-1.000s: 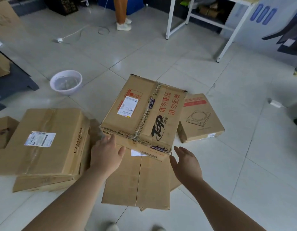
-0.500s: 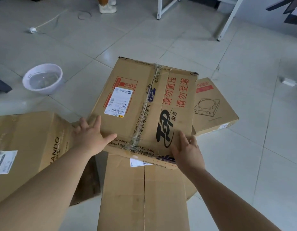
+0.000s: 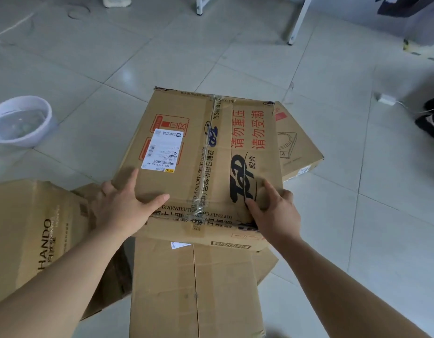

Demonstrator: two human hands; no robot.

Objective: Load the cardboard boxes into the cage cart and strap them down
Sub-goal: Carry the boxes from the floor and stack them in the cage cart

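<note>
A taped cardboard box (image 3: 201, 147) with red and black print and a white shipping label lies on a flatter cardboard box (image 3: 194, 289) on the tiled floor. My left hand (image 3: 123, 208) grips its near left corner, thumb along the near top edge. At the near right corner my right hand (image 3: 272, 213) holds it, with thumb and forefinger on top. A large brown box (image 3: 28, 228) stands to the left. A thin box with a cooker drawing (image 3: 298, 147) lies behind on the right, partly hidden. No cage cart is in view.
A white basin (image 3: 21, 120) holding water sits on the floor at the left. White table legs (image 3: 296, 23) stand at the back. A white adapter with cable (image 3: 386, 98) and a black shoe (image 3: 430, 120) lie at the right edge.
Both hands went from hovering near the taped box to holding its near corners. The view has moved closer and tilted down over the box.
</note>
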